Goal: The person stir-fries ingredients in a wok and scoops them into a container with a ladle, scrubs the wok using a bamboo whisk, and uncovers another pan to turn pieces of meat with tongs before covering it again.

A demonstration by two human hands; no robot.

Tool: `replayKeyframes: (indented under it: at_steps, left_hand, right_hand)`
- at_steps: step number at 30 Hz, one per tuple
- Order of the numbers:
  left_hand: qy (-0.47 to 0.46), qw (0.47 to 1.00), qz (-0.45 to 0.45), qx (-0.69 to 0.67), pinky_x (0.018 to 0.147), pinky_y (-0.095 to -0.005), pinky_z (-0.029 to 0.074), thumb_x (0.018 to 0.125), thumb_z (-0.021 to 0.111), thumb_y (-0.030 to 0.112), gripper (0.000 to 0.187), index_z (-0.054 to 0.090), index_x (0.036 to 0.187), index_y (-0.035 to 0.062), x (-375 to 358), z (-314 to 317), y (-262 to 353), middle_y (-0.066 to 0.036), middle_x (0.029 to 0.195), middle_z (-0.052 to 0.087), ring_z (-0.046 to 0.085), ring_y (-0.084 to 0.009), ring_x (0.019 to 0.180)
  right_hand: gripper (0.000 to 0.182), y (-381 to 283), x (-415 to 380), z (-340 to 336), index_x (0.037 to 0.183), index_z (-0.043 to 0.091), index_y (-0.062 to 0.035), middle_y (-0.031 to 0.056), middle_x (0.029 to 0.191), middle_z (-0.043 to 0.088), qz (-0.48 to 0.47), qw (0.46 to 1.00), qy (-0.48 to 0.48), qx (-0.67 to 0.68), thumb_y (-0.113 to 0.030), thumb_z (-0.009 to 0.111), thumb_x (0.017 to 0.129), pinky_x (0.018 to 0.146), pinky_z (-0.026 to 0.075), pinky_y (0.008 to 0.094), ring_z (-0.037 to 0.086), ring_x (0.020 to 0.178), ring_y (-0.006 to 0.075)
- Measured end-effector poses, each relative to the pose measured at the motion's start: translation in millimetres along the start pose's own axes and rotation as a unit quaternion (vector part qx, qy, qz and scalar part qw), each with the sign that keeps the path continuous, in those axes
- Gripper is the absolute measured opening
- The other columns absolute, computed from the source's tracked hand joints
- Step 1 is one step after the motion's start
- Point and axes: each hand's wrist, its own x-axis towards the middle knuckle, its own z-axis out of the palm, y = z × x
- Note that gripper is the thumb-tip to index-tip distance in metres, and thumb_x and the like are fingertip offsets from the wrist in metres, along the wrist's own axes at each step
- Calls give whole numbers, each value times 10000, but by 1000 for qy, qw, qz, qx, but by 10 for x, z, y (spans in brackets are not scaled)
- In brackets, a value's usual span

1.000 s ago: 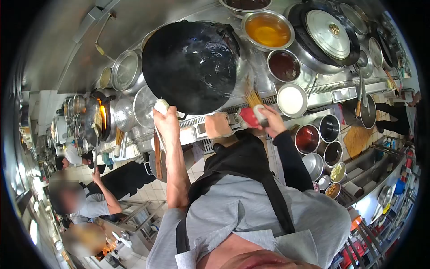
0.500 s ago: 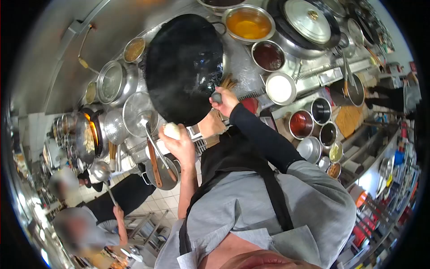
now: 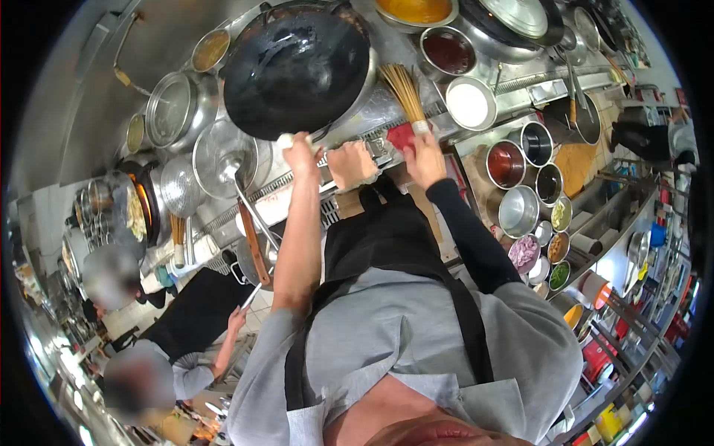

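A large black wok (image 3: 297, 74) rests over the stove in front of me. My left hand (image 3: 301, 157) is closed around a folded white cloth (image 3: 285, 140) at the wok's near rim, beside its loop handle. My right hand (image 3: 425, 162) grips the pale handle end of a bamboo wok brush (image 3: 402, 89), whose bristles point away from me over the steel counter. A red cloth (image 3: 400, 136) lies just left of that hand. Between my hands, a tan cloth (image 3: 352, 165) hangs at the stove's front edge.
Left of the wok are a wire strainer (image 3: 216, 167) and a ladle (image 3: 232, 162). To the right stand a bowl of dark red sauce (image 3: 448, 50), a bowl of white contents (image 3: 471, 102) and several ingredient pots. A co-worker in a black apron (image 3: 197, 312) stands at left.
The wok has tipped down from its steeply raised position. My left hand moved away from me with the cloth. My right hand moved right with the brush, out of the wok.
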Motion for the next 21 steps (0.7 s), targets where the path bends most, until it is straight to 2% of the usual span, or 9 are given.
replayKeyframes:
  at_steps: [1, 4, 8, 11, 12, 14, 16, 18, 21]
  left_hand:
    - [-4, 1000, -7, -17, 463, -336, 526, 872, 705, 166, 281, 571, 1042, -14, -5, 120, -34, -129, 839, 624, 654, -276, 601]
    - [-51, 996, -53, -49, 460, -338, 523, 910, 678, 171, 243, 544, 1013, -3, 143, 240, -204, -129, 836, 622, 654, -287, 587]
    - [-192, 969, -128, -94, 536, -292, 526, 962, 693, 287, 247, 581, 1043, 82, -176, 21, -99, -57, 839, 656, 679, -221, 701]
    - [-281, 941, 9, 191, 630, -322, 564, 987, 650, 420, 398, 624, 1167, 65, -312, -245, -339, -73, 934, 729, 719, -227, 762]
    - [-327, 892, 49, 309, 672, -359, 585, 982, 636, 487, 491, 631, 1212, 53, -369, -288, -372, -113, 980, 757, 743, -260, 801]
    - [-212, 764, 207, 573, 763, -448, 600, 935, 629, 587, 632, 637, 1262, 45, -549, -133, -293, -214, 1061, 764, 760, -348, 880]
    - [-172, 668, 229, 686, 846, -511, 584, 888, 682, 530, 693, 551, 1393, 75, -542, -20, -463, -293, 1231, 648, 723, -438, 990]
    - [-205, 614, 208, 734, 858, -526, 575, 898, 708, 426, 697, 477, 1458, 82, -575, -6, -534, -290, 1316, 532, 694, -455, 1038]
    - [-200, 660, 275, 670, 856, -534, 565, 901, 731, 376, 726, 424, 1480, 63, -715, -174, -483, -255, 1305, 505, 678, -453, 1030]
  right_hand:
    - [178, 43, -150, 117, 912, 658, 2, 269, 926, 675, 0, 997, -49, 63, -175, 659, 897, 850, 521, 520, 647, 944, 453]
    - [234, 442, -583, 695, 978, 710, -7, 277, 931, 691, 36, 949, -314, 1, -205, 648, 871, 890, 531, 520, 664, 987, 445]
    - [296, 1125, -812, 1552, 1017, 723, 18, 254, 994, 724, -55, 938, -329, -94, -214, 644, 851, 926, 540, 504, 684, 992, 423]
    - [368, 1172, -628, 1788, 1140, 730, -29, 249, 1134, 727, -33, 899, -411, -148, -215, 612, 845, 993, 521, 500, 671, 1125, 419]
    - [380, 1096, -523, 1753, 1158, 736, -40, 241, 1174, 725, -34, 869, -451, -200, -207, 605, 842, 1012, 515, 499, 671, 1143, 413]
    - [389, 1208, -493, 1947, 1184, 754, -76, 197, 1275, 704, 64, 865, -468, -170, -215, 593, 858, 1051, 504, 476, 651, 1228, 367]
    - [383, 1830, -685, 2494, 1174, 756, -55, 214, 1282, 698, -26, 869, -446, -213, -236, 578, 887, 1063, 499, 482, 641, 1253, 354]
    - [399, 1465, -592, 2227, 1217, 739, -57, 220, 1302, 687, -1, 850, -479, -222, -243, 548, 921, 1077, 491, 471, 640, 1261, 348]
    - [425, 1506, -625, 2284, 1300, 701, -74, 213, 1366, 657, 58, 831, -482, -270, -255, 506, 968, 1091, 484, 451, 627, 1290, 325]
